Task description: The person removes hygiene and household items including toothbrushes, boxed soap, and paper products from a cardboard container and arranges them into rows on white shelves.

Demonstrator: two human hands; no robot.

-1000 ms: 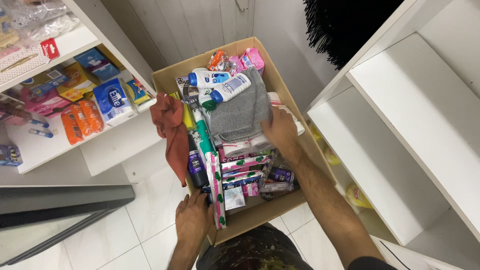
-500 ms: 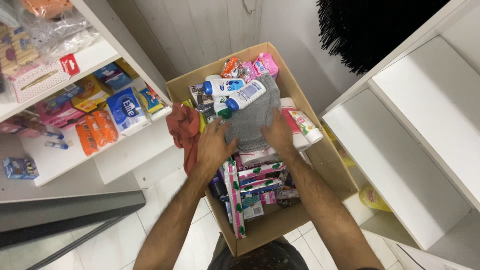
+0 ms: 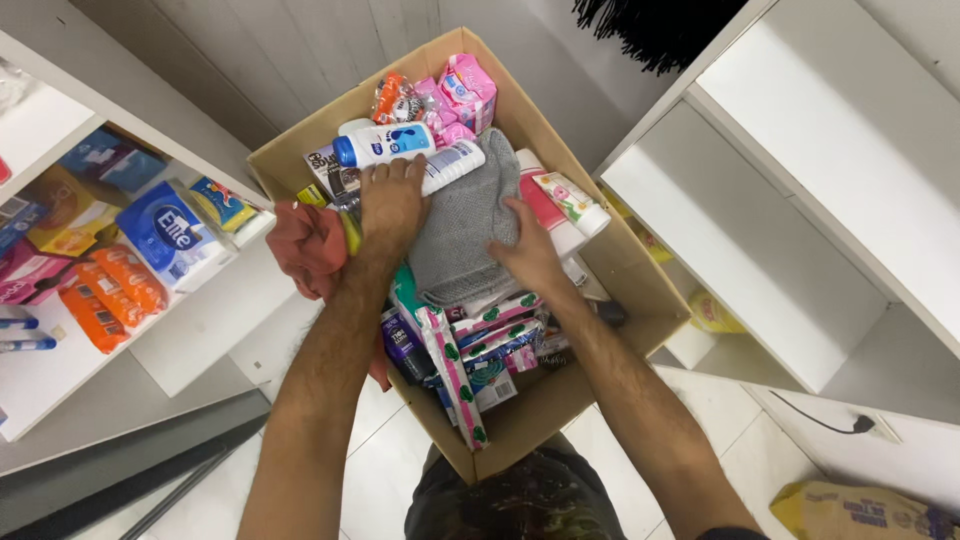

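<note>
A cardboard box (image 3: pixel 520 430) packed with toiletries sits in front of me. My left hand (image 3: pixel 392 205) reaches deep into it, fingers spread over a white bottle with a blue cap (image 3: pixel 385 145) and a second white bottle (image 3: pixel 455 165). My right hand (image 3: pixel 530 250) lies on a folded grey knitted cloth (image 3: pixel 465 235) in the box's middle, gripping its right edge. Several boxed tubes with pink and green print (image 3: pixel 480 335) are stacked at the near end. Pink packets (image 3: pixel 465 90) fill the far corner. A rust-red cloth (image 3: pixel 310 245) hangs over the box's left rim.
White shelves at left carry a blue tissue pack (image 3: pixel 170 235), orange packets (image 3: pixel 110 290) and other small goods. An empty white shelf unit (image 3: pixel 800 200) stands at right. A tan sack (image 3: pixel 860 510) lies on the tiled floor at lower right.
My left hand rose from the box's near edge and reached in to the white bottles. My right hand stayed on the grey cloth. The view closed in on the box.
</note>
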